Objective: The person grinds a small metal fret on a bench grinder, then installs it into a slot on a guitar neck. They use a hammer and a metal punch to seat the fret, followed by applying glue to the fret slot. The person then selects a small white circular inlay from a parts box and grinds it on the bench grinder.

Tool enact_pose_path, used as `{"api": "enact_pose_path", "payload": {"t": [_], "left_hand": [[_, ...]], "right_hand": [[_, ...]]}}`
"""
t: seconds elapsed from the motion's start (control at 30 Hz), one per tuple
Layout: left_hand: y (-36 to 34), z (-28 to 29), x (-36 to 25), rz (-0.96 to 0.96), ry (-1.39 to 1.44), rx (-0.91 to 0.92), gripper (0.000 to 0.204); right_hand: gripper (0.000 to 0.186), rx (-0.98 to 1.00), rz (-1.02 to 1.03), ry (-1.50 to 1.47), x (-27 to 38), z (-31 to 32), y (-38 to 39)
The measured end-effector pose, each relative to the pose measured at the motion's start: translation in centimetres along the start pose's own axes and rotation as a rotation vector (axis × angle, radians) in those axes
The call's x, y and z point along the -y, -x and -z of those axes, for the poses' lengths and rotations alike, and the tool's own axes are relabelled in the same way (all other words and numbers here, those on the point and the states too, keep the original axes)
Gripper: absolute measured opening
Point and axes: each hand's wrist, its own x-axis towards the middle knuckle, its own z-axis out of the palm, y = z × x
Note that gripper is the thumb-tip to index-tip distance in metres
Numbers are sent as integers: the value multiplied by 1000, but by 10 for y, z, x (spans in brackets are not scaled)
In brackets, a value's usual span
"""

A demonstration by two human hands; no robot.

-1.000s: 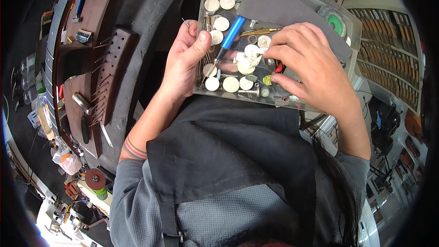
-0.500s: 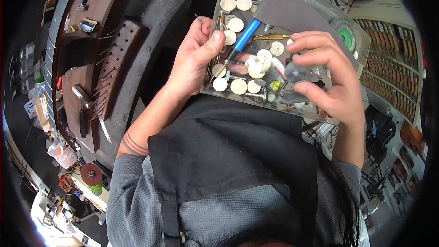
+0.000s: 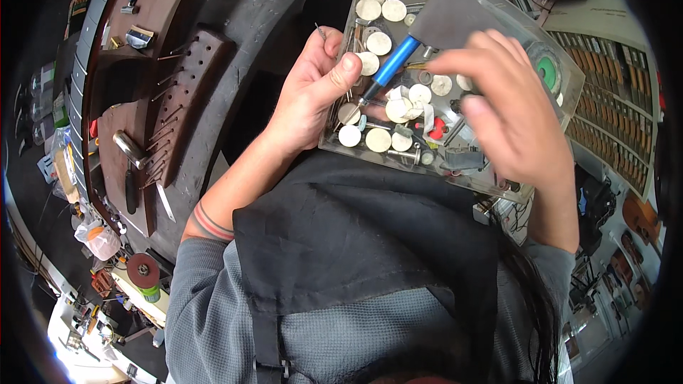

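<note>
A clear plastic tray (image 3: 569, 92) of small parts is tilted in front of me. My left hand (image 3: 313, 96) grips its left wall, thumb above and some fingers visible through the plastic. A thin twisted metal bit (image 3: 320, 30) sticks up by that hand's index finger. Over the tray's right part hovers my right hand (image 3: 516, 110), blurred, thumb and fingers apart, with nothing visible in it. Several round white felt-like discs (image 3: 378, 140) lie in the tray. Across them rests a blue-handled rotary tool (image 3: 395, 62), beside a dark grey sheet (image 3: 452, 14). A red piece (image 3: 438, 128) lies near my right thumb.
On the dark bench to the left are a brown wooden block (image 3: 186, 92) with metal bits in its holes, a metal cylinder (image 3: 129, 149) and a fretted neck (image 3: 85, 64). A green disc (image 3: 546, 71) sits at the tray's far right. Wooden-handled tools (image 3: 605, 92) hang in rows beyond.
The clear round object between my right fingers is no longer visible; the hand has shifted and blurred. The tray and my left hand have moved slightly right, and the red piece now shows.
</note>
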Motion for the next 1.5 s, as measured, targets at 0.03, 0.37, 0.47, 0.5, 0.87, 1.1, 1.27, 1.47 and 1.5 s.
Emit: {"api": "enact_pose_path", "payload": {"t": [0.03,0.37,0.47,0.5,0.87,1.1,1.27,1.47,1.5], "left_hand": [[2,1,-1,8,-6,16,36],[8,-2,-8,14,25,26,38],[8,0,-7,20,39,33,39],[8,0,-8,41,61,38,39],[9,7,-9,90,28,86,41],[8,5,-9,78,109,84,40],[8,10,-9,78,74,113,42],[8,6,-10,74,125,100,40],[8,7,-10,73,117,95,40]], "right_hand": [[43,72,45,170,4,-2,-12],[49,-6,154,472,-3,-27,-32],[45,3,119,458,-5,-28,-29],[43,10,105,451,-5,-28,-28],[32,15,31,350,1,-31,-25],[30,49,0,305,2,-23,-26],[27,77,5,314,1,-19,-22],[27,91,46,326,1,-22,-24],[27,95,65,325,1,-25,-24]]}}
